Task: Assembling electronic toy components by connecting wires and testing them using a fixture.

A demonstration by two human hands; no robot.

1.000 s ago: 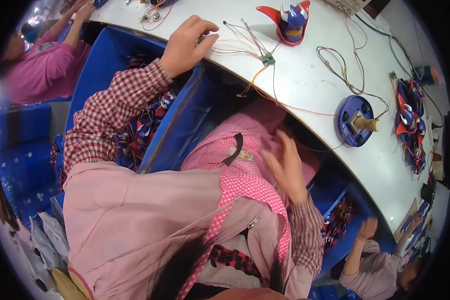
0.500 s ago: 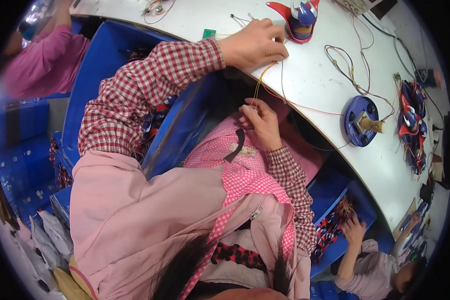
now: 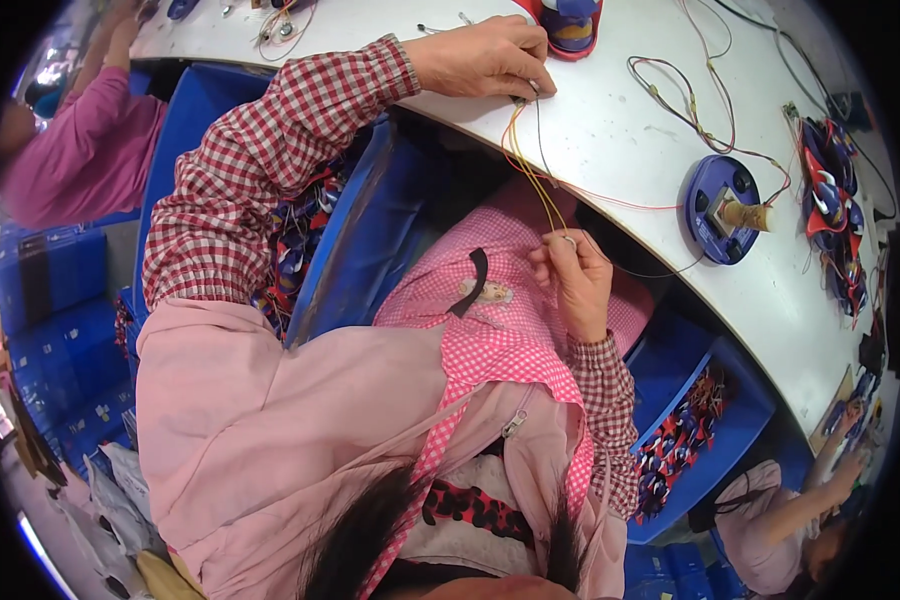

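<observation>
At the table's near edge, my left hand (image 3: 490, 62) is closed, its fingertips pinching the upper end of some thin wires (image 3: 542, 192). What sits at that end is mostly hidden by the fingers. Yellow and red strands hang from it over the edge to my right hand (image 3: 582, 280), which is closed on their lower ends above my lap. Thin red and dark leads run right to a round blue plastic base (image 3: 720, 210) with a tan, coil-like part on it. Just beyond my left hand stands a blue and red toy figure head (image 3: 572, 30), cut off by the upper rim.
Looped wires (image 3: 670, 100) lie on the white table (image 3: 630, 140), with several red and blue toy parts (image 3: 830, 210) heaped at its right. Blue bins (image 3: 355, 240) of similar parts flank my lap. Co-workers sit at far left (image 3: 85, 160) and lower right (image 3: 770, 530).
My right hand has moved right and down, drawing the wires longer and straighter. The view has shifted somewhat. The lower-right co-worker's hand has left the blue bin.
</observation>
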